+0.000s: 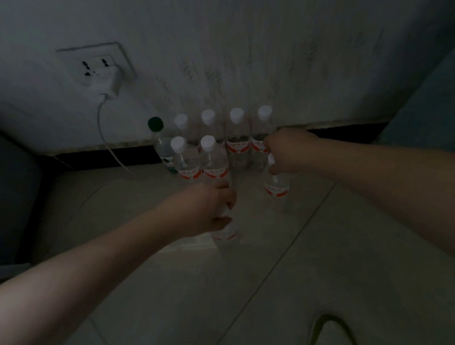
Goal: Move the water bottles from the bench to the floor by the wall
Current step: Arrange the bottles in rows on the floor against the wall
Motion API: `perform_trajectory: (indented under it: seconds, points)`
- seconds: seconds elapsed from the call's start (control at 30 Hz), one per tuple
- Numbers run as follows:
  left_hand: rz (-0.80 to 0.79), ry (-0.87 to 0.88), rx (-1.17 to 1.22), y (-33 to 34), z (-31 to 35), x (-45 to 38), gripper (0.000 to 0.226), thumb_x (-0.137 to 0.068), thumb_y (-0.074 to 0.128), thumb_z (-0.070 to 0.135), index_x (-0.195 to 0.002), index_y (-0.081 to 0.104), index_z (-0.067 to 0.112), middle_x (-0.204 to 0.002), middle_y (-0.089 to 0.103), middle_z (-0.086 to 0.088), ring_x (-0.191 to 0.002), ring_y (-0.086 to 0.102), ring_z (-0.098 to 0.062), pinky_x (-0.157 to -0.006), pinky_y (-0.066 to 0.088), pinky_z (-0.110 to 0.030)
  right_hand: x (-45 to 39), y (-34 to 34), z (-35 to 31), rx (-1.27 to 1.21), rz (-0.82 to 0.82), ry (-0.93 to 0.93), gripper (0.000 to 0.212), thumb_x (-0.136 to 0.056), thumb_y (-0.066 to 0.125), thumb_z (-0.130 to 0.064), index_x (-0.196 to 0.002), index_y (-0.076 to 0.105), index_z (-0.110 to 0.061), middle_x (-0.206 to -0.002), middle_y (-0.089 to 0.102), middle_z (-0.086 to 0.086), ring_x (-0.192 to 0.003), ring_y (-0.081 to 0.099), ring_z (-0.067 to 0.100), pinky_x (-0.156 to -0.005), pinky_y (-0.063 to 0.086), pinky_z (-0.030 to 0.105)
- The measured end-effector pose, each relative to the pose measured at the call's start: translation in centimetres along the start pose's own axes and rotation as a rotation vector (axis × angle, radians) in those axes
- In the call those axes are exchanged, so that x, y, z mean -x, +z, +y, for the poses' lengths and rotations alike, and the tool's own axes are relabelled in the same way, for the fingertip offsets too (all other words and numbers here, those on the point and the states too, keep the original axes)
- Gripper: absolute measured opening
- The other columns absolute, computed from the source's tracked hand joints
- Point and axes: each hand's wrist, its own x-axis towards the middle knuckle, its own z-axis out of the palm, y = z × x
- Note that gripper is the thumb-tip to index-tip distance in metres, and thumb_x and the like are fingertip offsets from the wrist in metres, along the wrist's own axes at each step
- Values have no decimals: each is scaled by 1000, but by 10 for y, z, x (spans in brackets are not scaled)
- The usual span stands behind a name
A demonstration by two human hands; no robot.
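Left hand (204, 207) grips bottle (223, 229) by neck, at 6 o'clock of cluster (211, 153) by wall (237, 43). Right hand (287, 151) grips second bottle (277, 183) at 3 o'clock. We lower both upright, close to row, release gently.

Dim, underexposed, soft blur, wide-angle edge distortion
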Motion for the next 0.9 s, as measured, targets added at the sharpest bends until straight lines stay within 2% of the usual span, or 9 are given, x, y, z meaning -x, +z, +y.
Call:
perform_trajectory:
  seconds: [0.1,0.23,0.43,0.6,0.77,0.9]
  points:
    - [44,-23,-18,-5,5,-12,30,-80,69,31,-101,57,13,-107,53,-6,-89,57,-25,-74,49,-39,-6,-1,-6,-20,27,-9,37,-81,67,-32,-108,59,-8,-108,63,11,-97,60,27,-63,38,27]
    - [55,-59,14,-3,10,-27,29,-80,69,29,-102,57,13,-109,55,-7,-92,58,-27,-76,49,-38,-15,2,-11,-72,94,-14,44,-77,71,-32,-112,58,-9,-112,62,12,-98,61,28,-66,46,28]
    - [133,-157,28,-1,6,-33,30,-82,67,28,-107,58,14,-113,55,-7,-94,58,-28,-77,49,-37,-19,1,-19,-173,150,-37,30,-82,64,-22,-109,55,-11,-111,61,12,-97,60,31,-64,40,30]
    - [204,-236,43,-5,-1,-41,31,-84,65,30,-109,59,13,-116,54,-8,-97,58,-29,-80,50,-38,-28,2,-17,-175,189,-25,41,-82,66,-27,-119,53,-12,-120,57,11,-104,59,32,-67,39,30]
    - [265,-236,67,-11,-2,-50,30,-81,69,26,-105,62,8,-118,55,-11,-102,56,-29,-81,45,-34,-33,8,-12,-236,227,-14,39,-79,68,-26,-114,55,-14,-113,60,12,-99,60,32,-66,38,29]
    - [232,-246,81,0,-5,-55,32,-80,69,29,-105,60,11,-121,53,-12,-103,55,-30,-81,48,-35,-31,12,-11,-308,238,-11,36,-78,69,-29,-110,57,-18,-108,63,9,-96,62,30,-67,44,29]
